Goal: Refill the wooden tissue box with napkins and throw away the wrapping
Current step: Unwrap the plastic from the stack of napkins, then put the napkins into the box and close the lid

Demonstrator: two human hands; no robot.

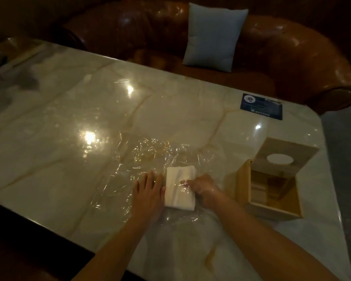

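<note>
left hand (pixel 148 189) flat, spread beside napkins (pixel 179 187) | right hand (pixel 203 189) gripping napkins | blue card (pixel 261 106) writing unreadable

White napkins (pixel 179 188), pale wooden box (pixel 272 179), cream veined marble table (pixel 170 110), brown sofa (pixel 292 57), grey-blue cushion (pixel 214 36)

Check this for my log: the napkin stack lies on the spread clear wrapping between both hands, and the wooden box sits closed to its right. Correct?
Not quite. The head view shows the wooden box open, lid raised. The napkin stack does lie on the clear wrapping between left hand and right hand.
</note>
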